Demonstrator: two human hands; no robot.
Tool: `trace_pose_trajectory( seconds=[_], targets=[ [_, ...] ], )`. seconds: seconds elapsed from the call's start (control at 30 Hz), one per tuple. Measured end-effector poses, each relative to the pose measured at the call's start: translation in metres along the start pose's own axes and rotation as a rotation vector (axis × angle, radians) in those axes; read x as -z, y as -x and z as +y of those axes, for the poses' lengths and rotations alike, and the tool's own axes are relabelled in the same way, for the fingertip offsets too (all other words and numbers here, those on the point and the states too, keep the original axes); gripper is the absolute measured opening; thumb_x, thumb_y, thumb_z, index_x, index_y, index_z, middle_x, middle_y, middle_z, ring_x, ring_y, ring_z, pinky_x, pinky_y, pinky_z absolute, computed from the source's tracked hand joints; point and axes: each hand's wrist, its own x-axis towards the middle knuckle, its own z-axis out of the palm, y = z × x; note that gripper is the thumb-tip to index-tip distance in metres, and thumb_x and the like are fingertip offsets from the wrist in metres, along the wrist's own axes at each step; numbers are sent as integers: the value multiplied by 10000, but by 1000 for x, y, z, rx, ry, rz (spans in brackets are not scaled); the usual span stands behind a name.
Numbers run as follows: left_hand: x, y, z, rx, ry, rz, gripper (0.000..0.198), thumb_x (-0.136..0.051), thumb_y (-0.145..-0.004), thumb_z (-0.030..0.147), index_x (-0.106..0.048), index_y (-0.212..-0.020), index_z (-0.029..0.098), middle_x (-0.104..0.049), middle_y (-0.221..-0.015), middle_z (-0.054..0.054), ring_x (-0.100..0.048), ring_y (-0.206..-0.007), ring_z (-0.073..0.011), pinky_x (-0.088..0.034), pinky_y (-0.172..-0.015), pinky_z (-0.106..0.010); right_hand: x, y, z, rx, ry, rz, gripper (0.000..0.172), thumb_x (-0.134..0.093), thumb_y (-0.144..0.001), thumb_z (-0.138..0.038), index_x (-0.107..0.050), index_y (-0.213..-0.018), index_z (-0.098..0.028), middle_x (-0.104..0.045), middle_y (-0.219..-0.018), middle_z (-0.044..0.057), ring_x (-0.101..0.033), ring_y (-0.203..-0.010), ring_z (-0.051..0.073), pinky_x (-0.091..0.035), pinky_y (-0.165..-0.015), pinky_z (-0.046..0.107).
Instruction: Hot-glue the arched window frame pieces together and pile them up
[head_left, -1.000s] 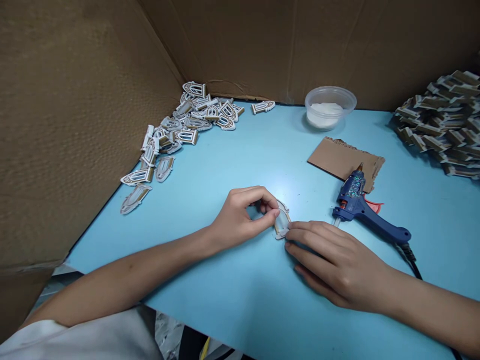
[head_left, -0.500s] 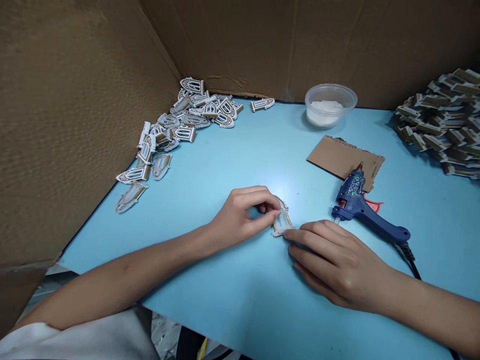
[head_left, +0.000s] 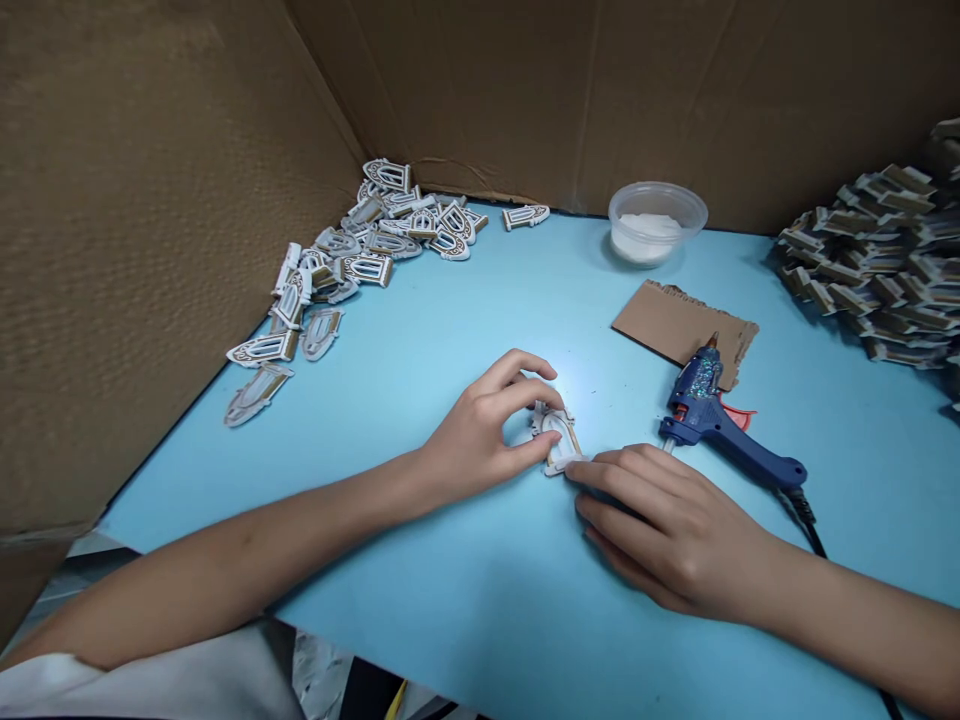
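A small white and gold arched window piece lies on the blue table in front of me. My left hand curls over it, thumb and fingers pinching its left side and top. My right hand lies low on the table, its fingertips pressed against the piece's lower right end. Both hands are closed on the same piece.
A blue hot glue gun lies right of my hands, nozzle on a cardboard scrap, its cord trailing to the lower right. A plastic cup of white stuff stands behind. Finished pieces heap at the back left, more parts at the right. Cardboard walls surround the table.
My left hand's fingers have lifted and spread a little over the piece, which now lies turned more flat. My right hand has barely moved.
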Motion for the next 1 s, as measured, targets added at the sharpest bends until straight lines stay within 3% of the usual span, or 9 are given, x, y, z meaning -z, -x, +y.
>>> trace_pose_trajectory(
  seconds=[0.13, 0.27, 0.37, 0.47, 0.6, 0.77, 1.0],
  targets=[
    [1, -1, -2, -55, -19, -50, 151, -607, -933, 100, -731, -972, 176, -649, -1219, -80, -622, -1093, -178, -506, -1005, -353, 0, -1, 0, 33, 47, -7, 198, -583, -1000, -121, -711, -1147, -85, -716, -1277, 187, -646, -1032, 286, -535, -831, 431],
    [2, 0, -5, -105, -80, -100, 233, -597, -927, 104, -766, -1047, 212, -663, -1223, -68, -598, -1128, -194, -483, -1021, -375, 15, -5, 2, 25, 275, -28, 304, -590, -989, -115, -675, -1278, -77, -703, -1320, 188, -628, -1153, 345, -516, -902, 467],
    [2, 0, -6, -113, -84, -126, 249, -610, -937, 144, -774, -1103, 232, -651, -1225, -73, -593, -1132, -203, -484, -1015, -381, 41, -5, 5, -248, 519, -111, 394, -592, -1012, -229, -621, -1377, -82, -676, -1330, 202, -613, -1188, 382, -506, -936, 492],
    [1, 1, -9, -123, -75, -155, 266, -626, -941, 172, -775, -1147, 251, -639, -1231, -76, -589, -1128, -205, -484, -1004, -381, 66, 5, 9, -587, 674, -274, 515, -563, -1024, -369, -571, -1428, -49, -689, -1182, 211, -660, -1031, 379, -514, -832, 483],
    [-1, 1, -11, -135, -72, -186, 298, -654, -936, 189, -764, -1198, 280, -626, -1225, -71, -580, -1118, -206, -477, -996, -391, 75, 25, 15, -796, 690, -468, 377, -568, -1002, -349, -646, -1287, -115, -694, -1007, 150, -677, -895, 342, -464, -759, 444],
    [-3, 3, -12, -153, -44, -195, 259, -708, -935, 246, -762, -1187, 268, -635, -1173, -67, -596, -1073, -195, -482, -958, -378, 59, 33, 17, -874, 654, -376, 168, -566, -912, -252, -666, -1008, -157, -699, -922, 109, -677, -880, 306, -403, -761, 404],
    [-6, 3, -13, -159, 9, -168, 201, -760, -910, 263, -775, -1107, 228, -668, -1122, -61, -630, -1023, -177, -494, -914, -342, 66, 28, 23, -743, 659, -254, 189, -585, -866, -283, -674, -963, -147, -684, -872, 106, -641, -838, 283, -390, -786, 403]
  ],
)
